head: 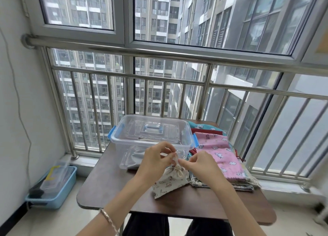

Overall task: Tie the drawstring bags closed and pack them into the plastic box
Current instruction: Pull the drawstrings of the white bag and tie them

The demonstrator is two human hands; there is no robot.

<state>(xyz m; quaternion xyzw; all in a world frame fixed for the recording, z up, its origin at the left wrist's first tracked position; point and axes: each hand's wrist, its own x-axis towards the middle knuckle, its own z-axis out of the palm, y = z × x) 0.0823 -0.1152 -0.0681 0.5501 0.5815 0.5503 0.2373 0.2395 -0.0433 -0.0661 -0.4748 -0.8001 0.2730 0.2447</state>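
Note:
A white printed drawstring bag (pixel 167 185) stands on the brown table (pixel 106 187) in front of me, its neck gathered. My left hand (pixel 156 158) pinches the cream drawstring (pixel 174 158) above the neck. My right hand (pixel 198 163) pinches the cord at the neck from the right. Behind them sits the clear plastic box (pixel 124 138) with blue latches, open at the top; a grey bag (pixel 135 158) shows through its wall.
A stack of flat fabric bags lies right of the box, a pink one (pixel 221 152) on top. The box's lid (pixel 154 129) stands behind the box. A metal railing (pixel 159 83) and window run behind the table. A blue bin (pixel 53 187) sits on the floor at left.

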